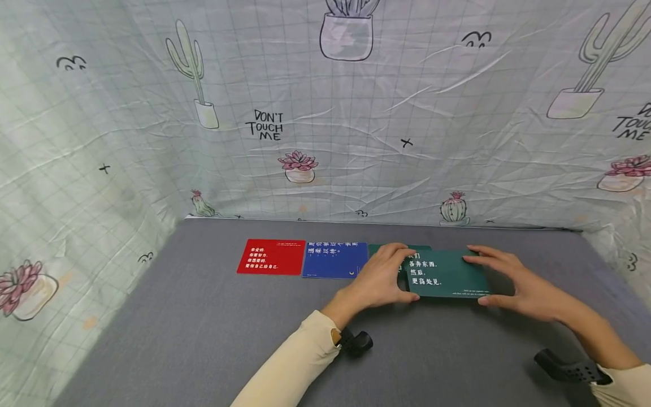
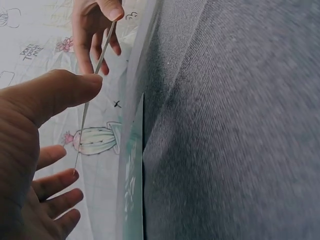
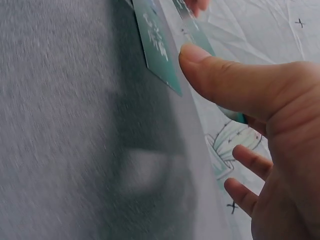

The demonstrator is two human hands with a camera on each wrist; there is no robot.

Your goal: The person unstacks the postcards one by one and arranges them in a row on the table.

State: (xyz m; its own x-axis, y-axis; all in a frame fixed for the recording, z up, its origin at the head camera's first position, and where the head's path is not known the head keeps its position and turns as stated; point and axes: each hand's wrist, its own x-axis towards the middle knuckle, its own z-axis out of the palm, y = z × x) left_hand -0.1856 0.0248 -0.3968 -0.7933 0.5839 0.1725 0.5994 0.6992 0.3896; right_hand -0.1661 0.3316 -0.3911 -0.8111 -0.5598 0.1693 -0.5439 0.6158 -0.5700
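Note:
A dark green card (image 1: 450, 277) with white Chinese writing is held raised between both hands in the head view. My left hand (image 1: 380, 277) grips its left end, thumb at the near edge and fingers at the far edge. The right end is pinched the same way by my right hand (image 1: 529, 285). In the left wrist view the held card (image 2: 86, 112) shows edge-on, above the table. A second green card (image 3: 156, 55) lies flat on the table; in the head view the left hand and the held card hide most of it.
Left of the hands, a blue card (image 1: 333, 263) and a red card (image 1: 272, 257) lie in a row with the second green card. The grey table (image 1: 203, 339) ends at a cactus-printed cloth (image 1: 356, 169) behind and at the sides. Each wrist wears a black strap-on device (image 1: 358, 343).

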